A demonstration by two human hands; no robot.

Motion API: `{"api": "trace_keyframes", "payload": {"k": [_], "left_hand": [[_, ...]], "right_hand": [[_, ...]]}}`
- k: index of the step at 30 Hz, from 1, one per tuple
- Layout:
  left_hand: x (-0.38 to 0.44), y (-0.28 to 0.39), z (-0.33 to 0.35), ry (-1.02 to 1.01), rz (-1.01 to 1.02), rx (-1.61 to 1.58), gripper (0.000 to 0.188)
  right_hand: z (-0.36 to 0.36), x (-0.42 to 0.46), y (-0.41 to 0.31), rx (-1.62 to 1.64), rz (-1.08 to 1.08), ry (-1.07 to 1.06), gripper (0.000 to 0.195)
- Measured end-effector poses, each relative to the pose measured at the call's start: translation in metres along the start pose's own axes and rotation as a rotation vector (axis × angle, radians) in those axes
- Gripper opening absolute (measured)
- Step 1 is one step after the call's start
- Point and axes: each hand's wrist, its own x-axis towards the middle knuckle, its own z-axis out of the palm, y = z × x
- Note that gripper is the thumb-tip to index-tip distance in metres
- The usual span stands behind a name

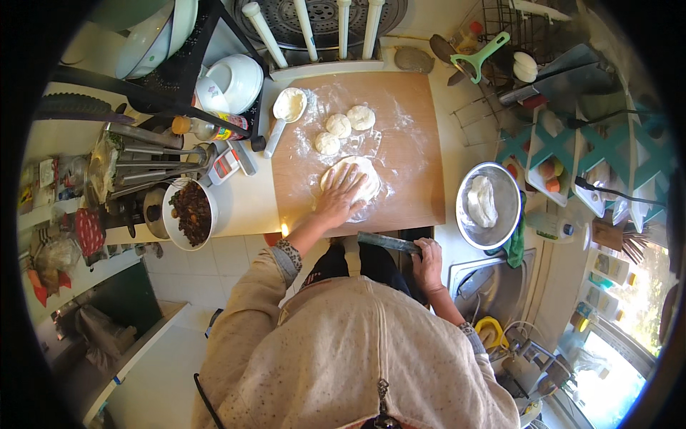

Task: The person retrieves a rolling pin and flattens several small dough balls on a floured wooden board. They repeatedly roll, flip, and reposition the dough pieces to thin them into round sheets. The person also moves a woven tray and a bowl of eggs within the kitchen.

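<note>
My left hand lies flat with fingers spread on a flattened round of dough on the floured wooden board. Beyond it sit several small dough balls. A white scoop of flour rests at the board's far left corner. Below the board's near edge, my right hand grips the right end of a long grey-green bar, which looks like the top edge of a drawer front. To the right, a metal bowl holds a lump of dough.
At the left stand a white bowl of dark chopped food, a slicer, a sauce bottle and a black rack with bowls. A sink and green cloth lie right; a steamer plate stands behind the board.
</note>
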Motion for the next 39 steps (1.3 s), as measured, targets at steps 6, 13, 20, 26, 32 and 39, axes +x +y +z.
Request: {"api": "trace_keyframes", "payload": {"k": [6,13,20,26,32,39], "left_hand": [[-0.002,-0.038,-0.025,0.644,-0.674,-1.503,0.053],[-0.037,-0.008,-0.038,0.482,-0.539,-0.286,0.055],[-0.029,0.012,-0.013,0.185,-0.604,-0.095,0.073],[0.017,-0.028,-0.022,0.325,-0.653,-0.038,0.074],[0.053,-0.076,-0.022,0.404,-0.708,0.077,0.079],[-0.012,0.003,-0.012,0.231,-0.618,-0.114,0.087]], "right_hand": [[0.004,0.064,-0.004,-0.077,-0.113,0.039,0.035],[0.063,0.166,-0.008,-0.057,-0.357,-0.124,0.040],[0.099,0.183,0.002,-0.170,-0.377,-0.258,0.061],[0.109,0.251,-0.019,-0.298,-0.377,-0.198,0.076],[0.125,0.309,-0.023,-0.383,-0.363,-0.130,0.077],[0.090,0.229,-0.012,-0.321,-0.317,-0.228,0.085]]}}
